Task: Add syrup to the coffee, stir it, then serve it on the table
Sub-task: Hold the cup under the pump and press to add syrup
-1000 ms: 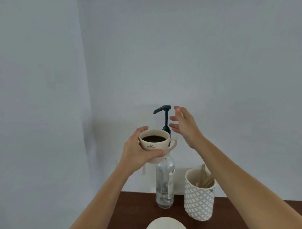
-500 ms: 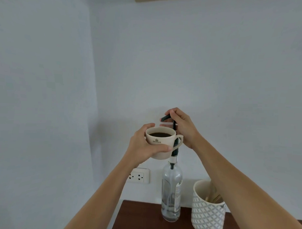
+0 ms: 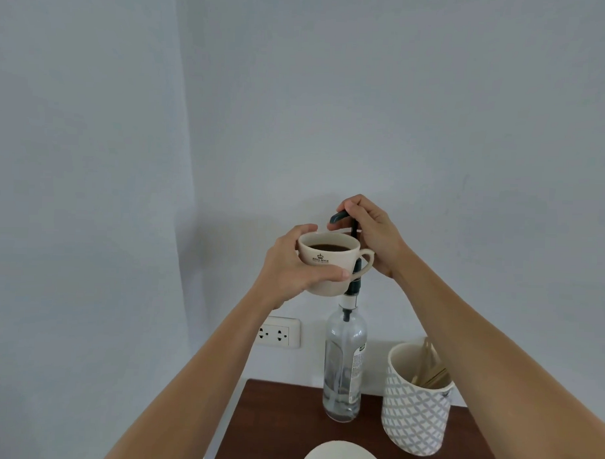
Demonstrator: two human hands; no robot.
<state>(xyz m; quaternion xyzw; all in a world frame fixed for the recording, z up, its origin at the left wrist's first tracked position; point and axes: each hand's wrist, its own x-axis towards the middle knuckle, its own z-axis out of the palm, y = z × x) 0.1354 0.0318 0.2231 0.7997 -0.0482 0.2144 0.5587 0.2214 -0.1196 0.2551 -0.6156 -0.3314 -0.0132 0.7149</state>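
At the bottom centre of the frame the rim of a pale saucer (image 3: 343,457) pokes in over the dark wooden table (image 3: 270,424). Behind it, right of centre, stands a lattice-patterned holder (image 3: 414,415) with wooden sticks (image 3: 430,373) leaning inside. Just left of it is the clear syrup bottle (image 3: 344,364), which looks nearly empty, with only a shallow pool at the base.

Higher up, mid-frame, the left hand (image 3: 293,266) wraps round the cream mug (image 3: 329,263), thumb across its front; dark coffee (image 3: 329,247) sits fairly close to the rim. The right hand (image 3: 371,231) curls over the black pump head (image 3: 341,218), whose nozzle points toward the mug's back edge.

The risks, by judgement: the nozzle tip looks to be at the rim, not clearly over the coffee, so a press could send syrup down the outside (or onto the fingers). A hard push could tip the tall, light bottle, and a jolt to the full mug could slop coffee. With so little syrup, the pump may sputter.

A wall socket (image 3: 278,335) sits on the wall behind.
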